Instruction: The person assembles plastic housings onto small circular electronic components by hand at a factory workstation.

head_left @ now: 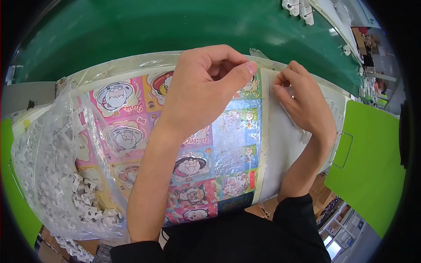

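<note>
My left hand (199, 90) hovers over the far middle of a glossy sheet of colourful cartoon prints (120, 136). Its fingers are curled in and the thumb lies against the fingertips; anything between them is hidden. To its right, above the pale strip of worktop (276, 144), my right hand (305, 98) has thumb and fingers drawn together in a pinch. Whatever it may hold is too small to make out. The two hands are apart. A clear plastic bag (46, 144) lies at the left, its mouth spilling small white plastic pieces (87, 195) onto the sheet.
Beyond the worktop's taped far edge runs a wide green surface (149, 33), with a few white parts (300, 9) at its far right. A bright green panel (370, 162) with a wire handle stands at the right, another green panel (8, 171) at the left.
</note>
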A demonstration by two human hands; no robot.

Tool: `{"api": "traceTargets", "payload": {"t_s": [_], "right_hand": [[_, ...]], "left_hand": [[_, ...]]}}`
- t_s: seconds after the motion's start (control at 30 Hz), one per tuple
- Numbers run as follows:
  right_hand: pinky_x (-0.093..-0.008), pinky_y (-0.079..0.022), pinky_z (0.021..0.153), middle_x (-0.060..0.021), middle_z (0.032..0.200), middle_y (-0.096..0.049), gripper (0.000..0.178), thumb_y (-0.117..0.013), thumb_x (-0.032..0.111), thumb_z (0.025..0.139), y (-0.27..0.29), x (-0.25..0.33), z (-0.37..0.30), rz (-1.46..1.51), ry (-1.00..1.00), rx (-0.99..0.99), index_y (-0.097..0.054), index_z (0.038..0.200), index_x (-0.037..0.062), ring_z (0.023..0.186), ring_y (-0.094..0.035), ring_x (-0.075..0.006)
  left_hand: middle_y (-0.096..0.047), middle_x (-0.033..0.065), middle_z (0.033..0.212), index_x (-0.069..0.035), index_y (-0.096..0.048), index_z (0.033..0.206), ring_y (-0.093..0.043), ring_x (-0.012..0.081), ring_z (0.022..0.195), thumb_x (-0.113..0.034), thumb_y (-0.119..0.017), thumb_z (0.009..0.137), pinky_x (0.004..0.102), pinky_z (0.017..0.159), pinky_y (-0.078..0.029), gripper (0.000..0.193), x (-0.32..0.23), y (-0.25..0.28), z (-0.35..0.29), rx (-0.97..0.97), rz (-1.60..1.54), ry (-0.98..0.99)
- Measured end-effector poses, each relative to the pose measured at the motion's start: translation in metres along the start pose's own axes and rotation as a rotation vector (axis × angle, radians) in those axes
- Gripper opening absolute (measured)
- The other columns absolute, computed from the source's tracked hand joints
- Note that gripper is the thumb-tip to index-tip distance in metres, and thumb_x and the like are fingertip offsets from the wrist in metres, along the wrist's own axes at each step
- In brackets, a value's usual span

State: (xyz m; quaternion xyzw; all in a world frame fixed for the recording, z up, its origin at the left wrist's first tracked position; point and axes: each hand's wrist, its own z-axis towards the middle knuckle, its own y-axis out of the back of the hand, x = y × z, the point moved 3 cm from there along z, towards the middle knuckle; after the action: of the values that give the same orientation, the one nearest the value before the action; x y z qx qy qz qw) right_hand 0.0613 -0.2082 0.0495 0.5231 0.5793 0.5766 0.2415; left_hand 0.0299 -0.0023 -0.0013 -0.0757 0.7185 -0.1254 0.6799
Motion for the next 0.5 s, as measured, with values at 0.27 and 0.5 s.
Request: {"api": "traceTargets", "payload": {"t_s": [0.27, 0.5], "right_hand": [[-0.0422, -0.048, 0.083, -0.0171, 0.093, -0.058, 0.016, -0.061, 0.011, 0.091, -0.0035, -0.0005, 0.0038, -0.018, 0.035, -0.036, -0.063, 0.088, -0.0049, 0.093, -0.057, -0.0349], [-0.0415, -0.049, 0.081, -0.0170, 0.094, -0.059, 0.016, -0.062, 0.011, 0.091, -0.0027, -0.0039, 0.0047, 0.010, 0.008, -0.051, -0.064, 0.090, -0.0052, 0.090, -0.059, -0.0342]], "left_hand": [[-0.066, -0.0032, 0.074, -0.001, -0.076, 0.098, -0.051, 0.0006, 0.061, -0.012, -0.072, 0.096, 0.0179, 0.053, -0.039, 0.012, 0.0016, -0.0012, -0.0002, -0.002, 0.007, 0.000], [-0.067, -0.0027, 0.075, -0.001, -0.076, 0.099, -0.052, 0.0009, 0.062, -0.013, -0.072, 0.096, 0.0179, 0.054, -0.040, 0.013, 0.0029, -0.0037, 0.0009, -0.001, 0.002, 0.002]]}}
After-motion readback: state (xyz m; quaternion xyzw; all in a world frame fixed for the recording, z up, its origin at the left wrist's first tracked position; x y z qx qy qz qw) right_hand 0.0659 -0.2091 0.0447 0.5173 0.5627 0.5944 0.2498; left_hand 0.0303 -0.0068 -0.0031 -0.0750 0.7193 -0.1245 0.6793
